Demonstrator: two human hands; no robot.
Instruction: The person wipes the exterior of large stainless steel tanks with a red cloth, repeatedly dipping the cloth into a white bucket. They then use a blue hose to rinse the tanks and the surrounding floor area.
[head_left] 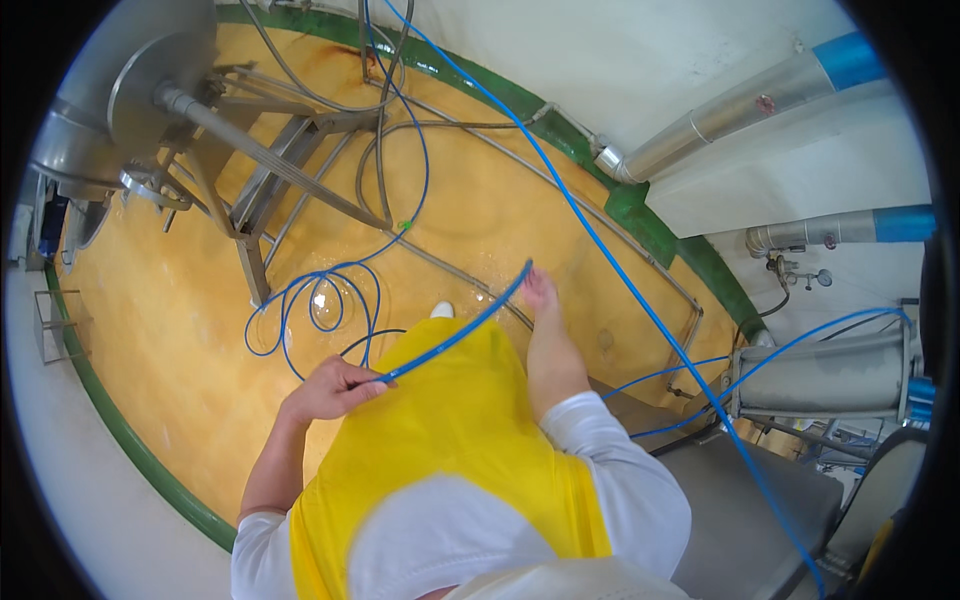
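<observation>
A stretch of blue hose (455,338) runs between my hands, in front of a yellow apron (440,420). My left hand (338,388) is closed round its lower left part, thumb along the hose. Higher up and to the right, my right hand (541,292) grips the hose near its upper end; its fingers are partly hidden. Beyond my left hand, loops of thin blue hose (284,302) lie on the wet yellow floor (480,205).
A steel vessel on a metal frame (262,190) stands at the far left. A taut blue line (600,238) slants across the right side. Metal pipes (720,105) run along the white wall, and a grey cylinder (825,375) sits at the right. Grey hoses hang at the back.
</observation>
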